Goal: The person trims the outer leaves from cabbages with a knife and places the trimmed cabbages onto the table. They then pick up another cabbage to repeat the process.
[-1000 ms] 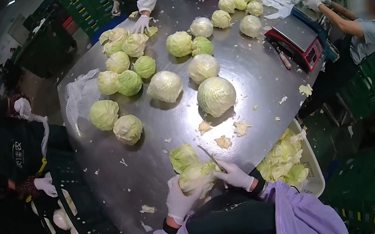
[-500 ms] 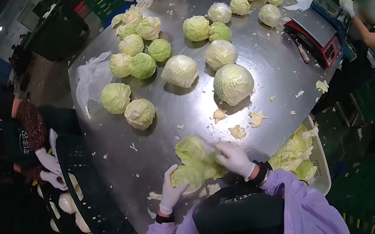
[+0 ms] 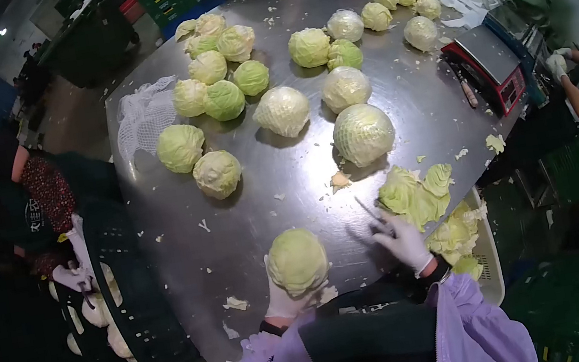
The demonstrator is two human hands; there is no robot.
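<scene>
My left hand point(image 3: 289, 298), in a white glove, cups a trimmed cabbage point(image 3: 298, 261) from below and the left, near the table's front edge. My right hand point(image 3: 404, 245), also gloved, is closed round a knife point(image 3: 368, 211); its thin blade points up and left, and the handle is hidden in the fingers. Just beyond that hand, loose green cabbage leaves point(image 3: 417, 195) lie at the table's right edge, above the white basket. A cut piece of cabbage stem point(image 3: 339, 180) rests on the metal farther in.
Several cabbages stand on the metal table point(image 3: 236, 227), among them a net-wrapped cabbage point(image 3: 363, 135). A white basket point(image 3: 489, 255) of leaves is at the right edge. Beyond are a red scale point(image 3: 495, 65) and another knife point(image 3: 468, 88). Co-workers stand around; one reaches into a crate point(image 3: 131, 282).
The loose leaves have moved from beside the cabbage to the right edge, my right hand following. My left hand now holds the cabbage bare of them. Two stem pieces are out of sight.
</scene>
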